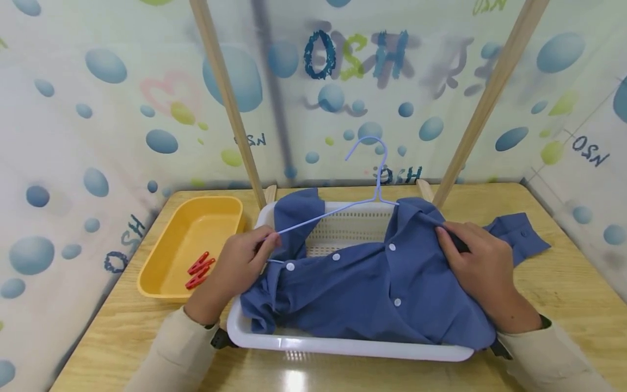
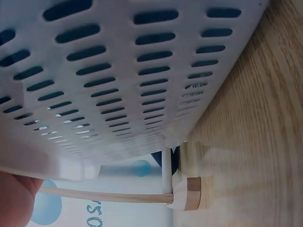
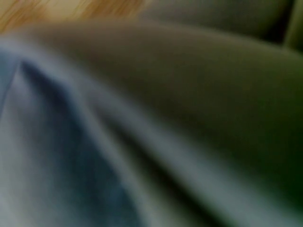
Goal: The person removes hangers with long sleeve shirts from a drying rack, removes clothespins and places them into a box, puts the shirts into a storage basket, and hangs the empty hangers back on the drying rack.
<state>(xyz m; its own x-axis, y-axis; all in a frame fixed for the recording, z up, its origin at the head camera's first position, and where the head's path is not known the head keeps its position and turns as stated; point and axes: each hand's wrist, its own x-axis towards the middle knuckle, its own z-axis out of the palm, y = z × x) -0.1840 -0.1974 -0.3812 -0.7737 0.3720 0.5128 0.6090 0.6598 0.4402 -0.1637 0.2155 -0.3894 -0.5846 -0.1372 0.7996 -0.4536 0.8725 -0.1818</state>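
Observation:
A blue shirt [image 1: 352, 294] with white buttons lies across a white perforated basket [image 1: 343, 344]. A thin lilac hanger [image 1: 323, 216] rises above it, hook upward. Its right arm runs inside the shirt's shoulder at the right; the left arm is mostly bare. My left hand [image 1: 241, 261] pinches the hanger's left end between thumb and fingers. With my right hand [image 1: 477, 261] I grip the shirt's shoulder, where the hanger's right end is hidden under cloth. In the left wrist view the basket's slotted wall [image 2: 118, 85] fills most of the picture. Blurred blue cloth [image 3: 57, 156] covers much of the right wrist view.
A yellow tray [image 1: 171, 239] with red clothespins [image 1: 198, 272] stands left of the basket on the wooden table [image 1: 563, 283]. Two wooden poles [image 1: 230, 103] rise behind the basket. One shirt sleeve [image 1: 521, 237] lies over the table at the right. A patterned curtain hangs behind.

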